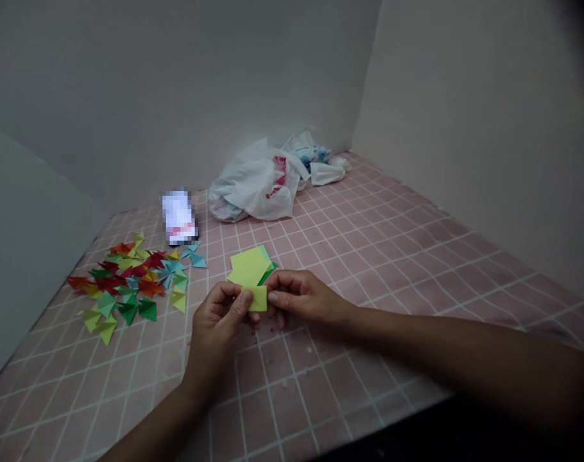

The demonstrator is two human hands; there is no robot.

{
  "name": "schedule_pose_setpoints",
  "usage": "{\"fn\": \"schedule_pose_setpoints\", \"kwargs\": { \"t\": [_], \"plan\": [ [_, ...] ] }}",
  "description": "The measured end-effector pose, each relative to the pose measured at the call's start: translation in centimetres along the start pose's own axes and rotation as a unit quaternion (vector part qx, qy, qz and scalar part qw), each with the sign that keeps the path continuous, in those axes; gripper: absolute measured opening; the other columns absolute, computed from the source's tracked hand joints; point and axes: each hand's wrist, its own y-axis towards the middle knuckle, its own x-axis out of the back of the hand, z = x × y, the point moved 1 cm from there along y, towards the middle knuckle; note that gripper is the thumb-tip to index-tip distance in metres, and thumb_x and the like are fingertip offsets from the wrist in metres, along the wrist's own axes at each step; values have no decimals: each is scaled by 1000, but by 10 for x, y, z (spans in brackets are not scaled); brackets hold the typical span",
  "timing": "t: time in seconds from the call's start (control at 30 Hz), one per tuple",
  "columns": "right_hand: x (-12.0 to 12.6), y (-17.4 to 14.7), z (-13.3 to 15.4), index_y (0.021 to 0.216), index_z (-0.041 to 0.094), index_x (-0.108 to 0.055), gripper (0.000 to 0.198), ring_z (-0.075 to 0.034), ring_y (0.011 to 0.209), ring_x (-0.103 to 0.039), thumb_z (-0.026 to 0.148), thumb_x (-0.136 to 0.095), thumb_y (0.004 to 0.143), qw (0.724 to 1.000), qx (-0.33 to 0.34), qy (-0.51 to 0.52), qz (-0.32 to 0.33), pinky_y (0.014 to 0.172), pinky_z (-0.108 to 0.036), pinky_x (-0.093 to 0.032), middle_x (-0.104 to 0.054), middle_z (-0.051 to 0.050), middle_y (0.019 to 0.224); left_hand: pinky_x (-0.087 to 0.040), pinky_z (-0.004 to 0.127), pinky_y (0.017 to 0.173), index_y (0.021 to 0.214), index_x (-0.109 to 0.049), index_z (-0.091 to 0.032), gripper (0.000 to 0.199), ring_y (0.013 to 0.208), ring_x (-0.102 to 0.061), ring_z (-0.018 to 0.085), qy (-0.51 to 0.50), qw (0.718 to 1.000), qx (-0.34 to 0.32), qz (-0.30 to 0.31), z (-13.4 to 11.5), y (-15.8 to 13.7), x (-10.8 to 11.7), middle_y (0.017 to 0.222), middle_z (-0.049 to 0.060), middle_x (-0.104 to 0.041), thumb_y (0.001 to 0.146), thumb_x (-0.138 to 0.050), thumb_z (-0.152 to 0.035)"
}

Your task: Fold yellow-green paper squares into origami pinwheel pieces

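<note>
A small folded piece of yellow paper (258, 299) is held up between my two hands, just above the table. My left hand (221, 314) pinches its left side, thumb on top. At the paper's right edge, my right hand (299, 296) has its thumb and fingers closed; the fingers behind the paper are partly hidden. Right behind the hands lies a small stack of paper squares (249, 264), yellow on top with green and pale blue-green corners showing below. To the left, many folded paper pieces (128, 282) in red, orange, yellow, green and blue lie spread in a loose heap.
A phone (179, 217) with a lit, blurred screen stands behind the folded pieces. White plastic bags (258, 179) with red print and a blue-patterned packet (312, 154) lie against the back wall. A pink checked cloth (369, 256) covers the table, walled on several sides.
</note>
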Motion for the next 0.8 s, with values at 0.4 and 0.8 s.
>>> {"fn": "schedule_pose_setpoints", "kwargs": {
  "t": [0.4,0.8],
  "plan": [
    [2,1,-1,81,16,-56,10,-8,49,-58,23,-64,84,997,-20,53,-46,52,-21,-44,-66,2,68,-61,28,72,108,-57,-21,41,74,-74,16,-37,998,-48,21,-5,2,-7,89,1,-72,73,-79,-18],
    [4,5,0,76,15,-60,8,-9,48,-59,22,-65,78,991,-44,127,-5,50,-21,-47,-67,-1,68,-58,28,79,117,-57,-23,37,82,-71,15,-10,995,-87,53,-3,1,-3,94,2,-70,83,-71,-17]
  ]
}}
